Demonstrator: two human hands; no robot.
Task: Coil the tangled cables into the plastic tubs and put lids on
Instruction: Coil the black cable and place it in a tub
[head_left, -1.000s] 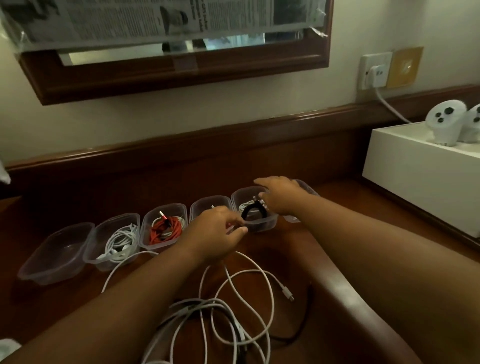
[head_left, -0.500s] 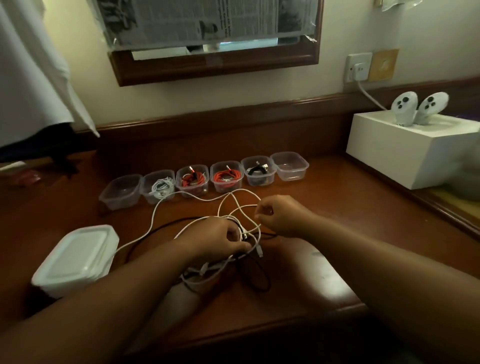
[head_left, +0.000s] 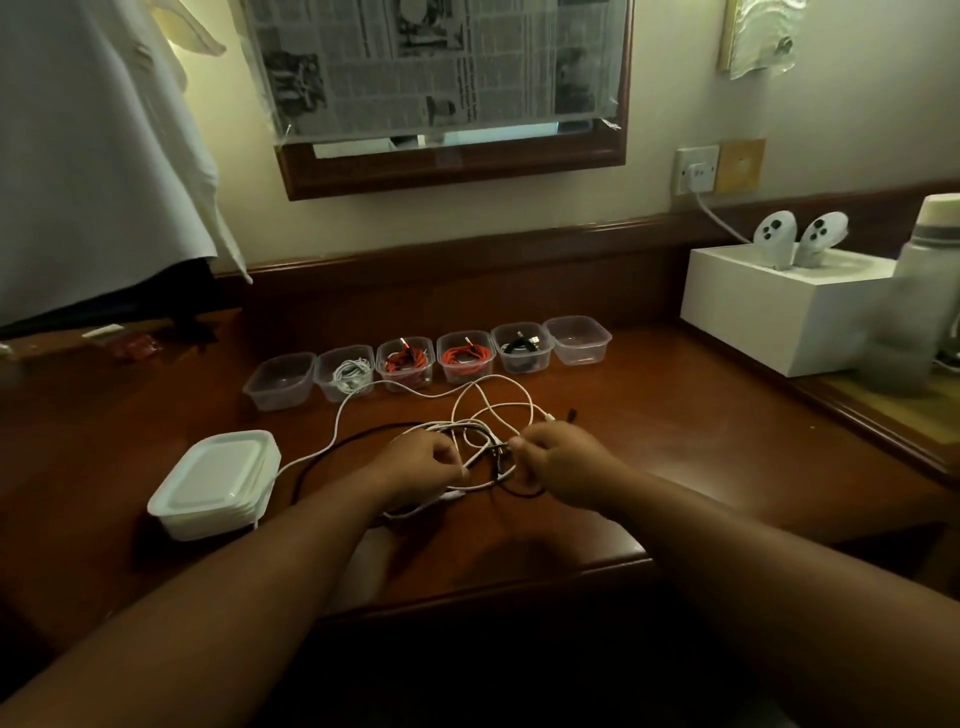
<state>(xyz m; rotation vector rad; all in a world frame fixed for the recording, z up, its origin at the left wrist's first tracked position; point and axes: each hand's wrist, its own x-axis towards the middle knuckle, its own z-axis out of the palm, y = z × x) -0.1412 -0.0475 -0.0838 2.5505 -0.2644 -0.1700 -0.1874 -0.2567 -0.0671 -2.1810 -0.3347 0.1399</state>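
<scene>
A: Take the knot of white and black cables (head_left: 483, 447) on the brown wooden tabletop (head_left: 701, 441) as the centre. What lies left of it?

B: A stack of white plastic lids (head_left: 215, 483), near the tangle; one white cable runs from the knot right up to its side.

A: And behind the tangle?

B: A row of six clear plastic tubs, none lidded. From the left: an empty tub (head_left: 280, 380), a tub with a coiled white cable (head_left: 347, 372), two tubs with coiled red cables (head_left: 406, 359) (head_left: 466, 356), a tub with a black cable (head_left: 523, 346), and another empty tub (head_left: 577, 339).

A: The hands?

B: The left hand (head_left: 421, 460) sits on the tangle's left edge, fingers curled, pinching a white strand. The right hand (head_left: 558, 457) is at the tangle's right edge, fingers curled round the strands there; it is blurred, so I cannot tell which colour it holds.

A: Further right of the tangle?

B: A white box (head_left: 779, 312) holding two white controllers (head_left: 802, 236), well apart from the knot, and a frosted bottle (head_left: 919, 291) beside the box.
</scene>
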